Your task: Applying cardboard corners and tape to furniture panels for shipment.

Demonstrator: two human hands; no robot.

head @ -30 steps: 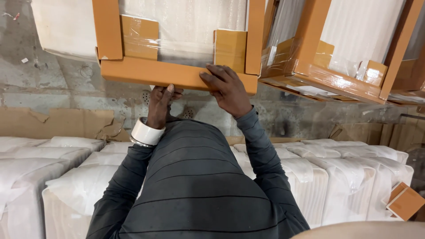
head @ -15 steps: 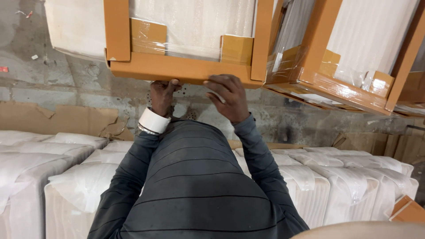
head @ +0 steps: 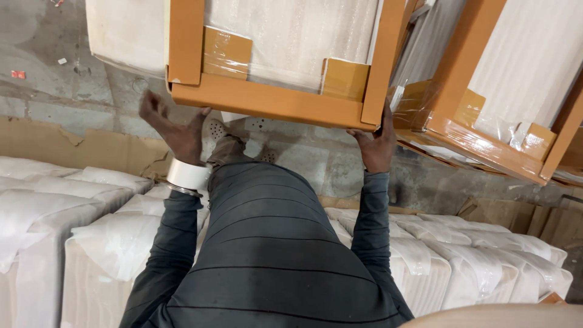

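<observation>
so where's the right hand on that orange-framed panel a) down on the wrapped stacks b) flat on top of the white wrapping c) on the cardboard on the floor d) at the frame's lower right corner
d: the right hand grips the lower right corner of the orange-framed panel, while the left hand is open just below its lower left corner.

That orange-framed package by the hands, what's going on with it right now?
A person in a dark striped top bends over an orange-framed package wrapped in clear film. The right hand grips its lower right corner. The left hand, with a white wristband, is open just below the lower left corner, apparently not gripping. A second wrapped frame sits to the right, and white wrapped bundles lie alongside.
</observation>
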